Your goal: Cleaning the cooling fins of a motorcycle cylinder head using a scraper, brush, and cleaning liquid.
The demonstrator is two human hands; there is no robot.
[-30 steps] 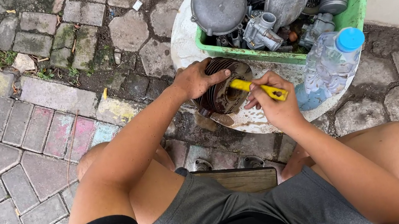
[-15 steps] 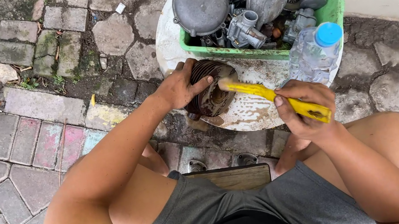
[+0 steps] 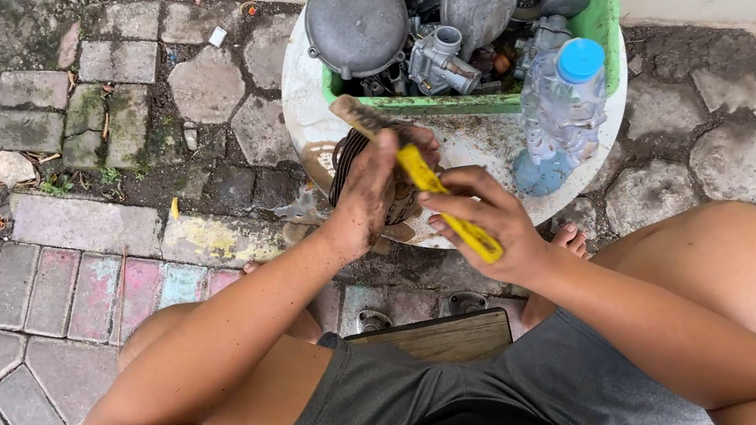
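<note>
Your left hand (image 3: 381, 187) clasps the dark ribbed metal part (image 3: 351, 158) while your right hand (image 3: 491, 225) pinches the yellow-handled brush (image 3: 422, 173), whose handle slants up-left across it.

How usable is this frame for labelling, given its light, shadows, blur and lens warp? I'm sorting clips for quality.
Head view: soft, even daylight, no hard shadows or glare; the left hand, the right hand and its yellow-handled brush look sharp, as do the finned engine part and the plastic bottle; the wide lens bends the paving toward the edges.
</note>
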